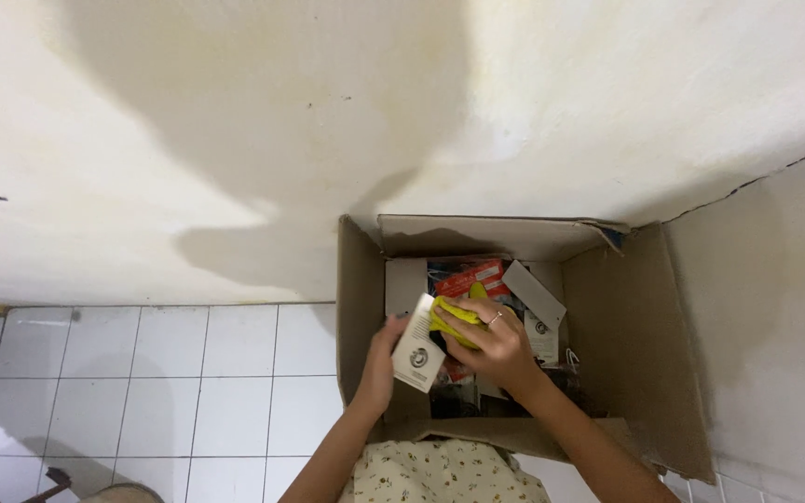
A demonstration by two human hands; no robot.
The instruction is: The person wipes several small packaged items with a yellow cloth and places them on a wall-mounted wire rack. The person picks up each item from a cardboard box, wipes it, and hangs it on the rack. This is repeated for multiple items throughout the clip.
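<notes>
Holding a white box (pixel 418 354) inside the cardboard box (pixel 635 345), left hand (pixel 379 368) clasps it; right hand (pixel 496 345) presses a yellow cloth (pixel 454 319) against it. Risk: box slipping under wiping pressure.

Left arm: bare, rising from the lower edge of the view and angled up and to the right.
Left hand (pixel 382 359): raised at the wrist, fingers curled in a grip, thumb side toward the camera.
Right arm: bare, entering from the lower right and slanting up and to the left.
Right hand (pixel 491 340): back of the hand up, fingers bent and closed in a grasp, a ring on one finger.
Spacing: the two hands sit just beside each other.
</notes>
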